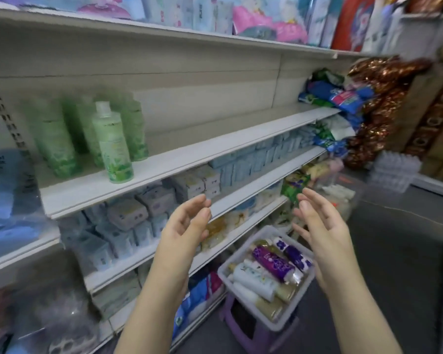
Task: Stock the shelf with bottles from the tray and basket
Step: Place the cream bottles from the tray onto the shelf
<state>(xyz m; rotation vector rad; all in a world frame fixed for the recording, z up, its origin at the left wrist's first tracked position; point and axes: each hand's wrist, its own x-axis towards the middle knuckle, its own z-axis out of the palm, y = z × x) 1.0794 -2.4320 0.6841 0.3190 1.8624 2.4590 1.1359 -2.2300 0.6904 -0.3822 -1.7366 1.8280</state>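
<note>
Several green bottles [113, 146] stand upright at the left end of a white shelf [215, 146]; the rest of that shelf is bare. Below, a clear plastic tray [287, 325] sits on a purple stool [261, 338] and holds purple bottles [273, 264], white bottles [256, 281] and beige ones lying on their sides. My left hand [187, 226] and my right hand [320, 226] hover in the air between the shelf and the tray, palms facing each other, fingers relaxed and holding nothing.
Lower shelves [243, 195] are packed with boxed and wrapped goods. A clear bin [340, 192] of items stands on the floor at the far right, near shiny brown rolls [379, 103]. Dark floor [399, 251] lies to the right of the stool.
</note>
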